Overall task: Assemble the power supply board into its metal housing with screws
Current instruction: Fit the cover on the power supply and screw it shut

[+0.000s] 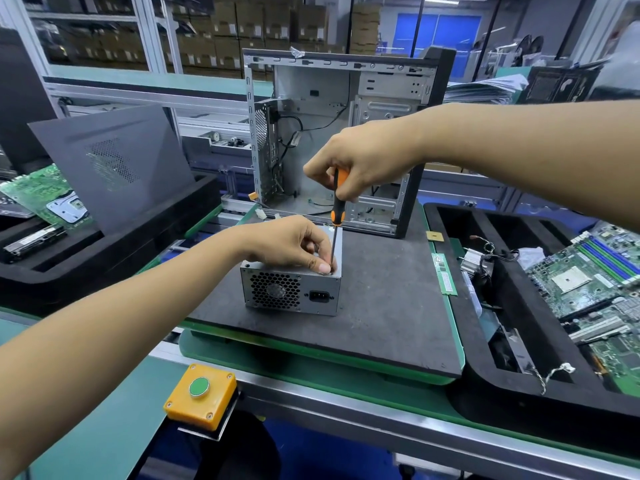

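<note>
A silver power supply housing (292, 292) stands on the dark work mat (388, 299), its fan grille and power socket facing me. My right hand (363, 161) grips the orange-and-black screwdriver (336, 206) upright above it. The thin shaft runs down to the housing's top near its front right corner. My left hand (291, 245) rests on the housing's top, and its fingertips pinch around the shaft's tip, where a screw is hidden from me.
An open computer case (311, 98) stands behind the mat. A grey side panel (114, 168) leans in the black foam tray on the left. The foam tray (460, 386) on the right holds motherboards (588, 271). A yellow button box (201, 394) sits at the bench edge.
</note>
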{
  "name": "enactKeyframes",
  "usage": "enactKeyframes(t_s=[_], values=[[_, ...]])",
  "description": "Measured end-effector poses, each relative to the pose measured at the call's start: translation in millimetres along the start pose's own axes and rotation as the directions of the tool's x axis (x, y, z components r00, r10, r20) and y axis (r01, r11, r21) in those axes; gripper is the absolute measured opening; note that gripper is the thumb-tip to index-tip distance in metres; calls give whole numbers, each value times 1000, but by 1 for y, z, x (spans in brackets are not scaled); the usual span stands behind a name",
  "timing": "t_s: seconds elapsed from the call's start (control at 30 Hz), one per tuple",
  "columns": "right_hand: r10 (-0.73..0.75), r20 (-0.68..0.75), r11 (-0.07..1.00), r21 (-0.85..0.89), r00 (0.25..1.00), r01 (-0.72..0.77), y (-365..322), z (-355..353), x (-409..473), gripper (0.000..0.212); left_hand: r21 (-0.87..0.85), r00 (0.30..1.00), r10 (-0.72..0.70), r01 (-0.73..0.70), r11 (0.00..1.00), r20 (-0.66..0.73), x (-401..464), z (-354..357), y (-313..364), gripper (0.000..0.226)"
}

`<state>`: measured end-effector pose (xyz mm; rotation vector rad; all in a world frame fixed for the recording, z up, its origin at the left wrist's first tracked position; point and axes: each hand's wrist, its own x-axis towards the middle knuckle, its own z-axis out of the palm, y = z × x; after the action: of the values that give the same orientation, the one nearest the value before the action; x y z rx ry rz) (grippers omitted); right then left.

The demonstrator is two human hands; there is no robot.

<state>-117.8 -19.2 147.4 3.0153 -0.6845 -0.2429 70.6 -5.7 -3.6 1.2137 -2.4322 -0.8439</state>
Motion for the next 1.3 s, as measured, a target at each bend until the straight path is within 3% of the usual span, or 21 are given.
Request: enactKeyframes(t_s=[0.13, 0.37, 0.63, 0.87, 1.07, 1.3], values=[[-2, -3, 1000, -1, 1000, 2, 0, 0, 2, 27, 29, 1000, 27, -27, 999, 1, -1, 2, -1, 4], [17, 3, 999, 30, 1000, -17, 4, 1, 1, 26, 42, 989, 112, -108, 993, -101, -6, 10, -1, 9], [35, 2, 999, 17, 999, -35, 5, 0, 4, 26, 112, 990, 81, -68, 991, -116, -7, 7, 3, 13], [34, 21, 999, 12, 999, -35, 4, 0, 2, 26, 183, 978, 147, -119, 976, -150, -9, 16, 3, 10], [36, 11, 999, -1, 999, -36, 5, 0, 4, 25, 160, 963, 156, -122, 980, -220, -14, 22, -1, 13], [32, 16, 999, -18, 999, -32, 3, -1, 7, 25, 142, 975, 107, -80, 987, -195, -14, 17, 7, 20]])
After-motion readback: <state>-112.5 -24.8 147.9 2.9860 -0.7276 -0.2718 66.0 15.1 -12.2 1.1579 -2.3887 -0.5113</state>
